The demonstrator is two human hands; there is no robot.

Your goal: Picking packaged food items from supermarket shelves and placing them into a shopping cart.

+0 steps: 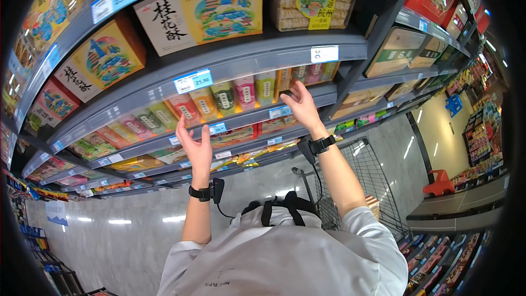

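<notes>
A wide pack of small upright packets in pink, orange, green and yellow [223, 98] sits on the middle shelf in front of me. My left hand [195, 145] is raised at the front of the pack's left end, fingers apart and thumb up. Near its right end my right hand [302, 108] reaches in with fingers spread and curved. Neither hand holds anything that I can see; whether the fingertips touch the packets I cannot tell. Another such multicoloured pack [143, 122] stands to the left. Each wrist wears a black strap with a small device.
Above are a yellow and white box [200, 11] and a clear pack of pale pastries [315, 3]. The grey shelf edge [246, 68] runs just over the packets. A wire shopping cart [372, 181] stands at my right, with a red stool [438, 183] beyond.
</notes>
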